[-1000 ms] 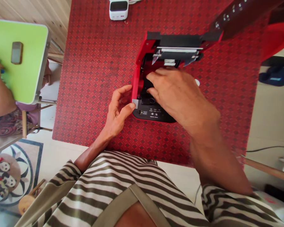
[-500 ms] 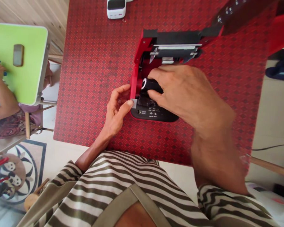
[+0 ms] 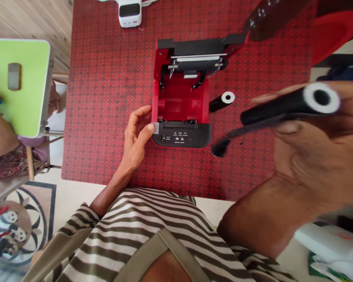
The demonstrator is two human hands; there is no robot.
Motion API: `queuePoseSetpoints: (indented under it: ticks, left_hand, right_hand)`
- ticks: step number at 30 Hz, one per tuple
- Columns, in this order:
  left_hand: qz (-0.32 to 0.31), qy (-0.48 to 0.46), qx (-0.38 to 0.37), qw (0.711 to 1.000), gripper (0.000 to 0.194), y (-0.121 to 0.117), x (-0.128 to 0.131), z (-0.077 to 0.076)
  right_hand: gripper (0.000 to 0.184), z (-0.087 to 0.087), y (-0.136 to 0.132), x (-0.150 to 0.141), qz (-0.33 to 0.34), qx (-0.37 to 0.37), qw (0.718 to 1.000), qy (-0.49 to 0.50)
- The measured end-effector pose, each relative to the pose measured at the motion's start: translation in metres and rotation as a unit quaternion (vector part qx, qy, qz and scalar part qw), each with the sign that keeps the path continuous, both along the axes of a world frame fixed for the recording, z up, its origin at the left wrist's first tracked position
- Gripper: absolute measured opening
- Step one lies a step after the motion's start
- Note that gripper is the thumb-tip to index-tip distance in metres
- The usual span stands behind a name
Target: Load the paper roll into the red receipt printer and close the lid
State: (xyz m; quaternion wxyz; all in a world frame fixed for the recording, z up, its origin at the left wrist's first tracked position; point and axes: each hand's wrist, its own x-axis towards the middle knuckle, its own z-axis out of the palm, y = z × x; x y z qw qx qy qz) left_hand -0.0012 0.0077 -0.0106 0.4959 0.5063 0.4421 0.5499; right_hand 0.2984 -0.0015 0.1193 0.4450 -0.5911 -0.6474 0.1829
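A red and black label printer (image 3: 181,135) stands on the table with its lid raised and its red roll bay bare. My left hand (image 3: 137,135) grips the printer's front left corner, thumb on a pale strip there and fingers along the side. Off to the right, close to the camera, my right hand (image 3: 317,145) holds a black roll (image 3: 276,103) with a white ring at its end. A loose black tail (image 3: 222,147) trails from that roll toward the printer. A second black roll (image 3: 219,103) with a white end lies against the printer's right side.
The table (image 3: 106,78) has a red patterned cover. A white device (image 3: 130,13) with cables sits at its far edge. At the upper right are a dark shiny object (image 3: 270,19) and a red stool-like shape (image 3: 338,35). Another person's arm (image 3: 0,121) rests by a green table (image 3: 23,51).
My right hand has lifted the black roll out of the printer and carried it right, toward the camera. The second roll has come into view. My left hand stays on the printer's corner.
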Motion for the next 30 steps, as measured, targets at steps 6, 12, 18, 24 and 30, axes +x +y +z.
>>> queuePoseSetpoints:
  ticks: [6, 12, 18, 24, 30]
  left_hand:
    - [0.009, -0.008, 0.022, 1.0, 0.054, 0.003, 0.002, -0.004]
    - [0.016, 0.011, 0.012, 1.0, 0.057, 0.005, 0.003, 0.0]
    - [0.011, 0.009, 0.019, 1.0, 0.053, 0.004, 0.002, 0.001]
    - [0.007, -0.011, 0.018, 1.0, 0.051, 0.003, 0.002, -0.001]
    - [0.007, 0.01, 0.015, 1.0, 0.053, 0.002, 0.0, 0.002]
  right_hand:
    - [0.026, -0.073, -0.01, 0.029, -0.012, -0.059, 0.992, 0.112]
    - [0.034, -0.12, -0.012, 0.024, 0.023, -0.12, 0.986, 0.112]
    - [0.036, -0.127, -0.016, 0.016, 0.017, -0.145, 0.984, 0.104]
    - [0.057, -0.114, -0.023, 0.031, 0.028, -0.187, 0.975, 0.115]
    - [0.046, -0.113, 0.017, 0.058, -0.051, -0.102, 0.988, 0.101]
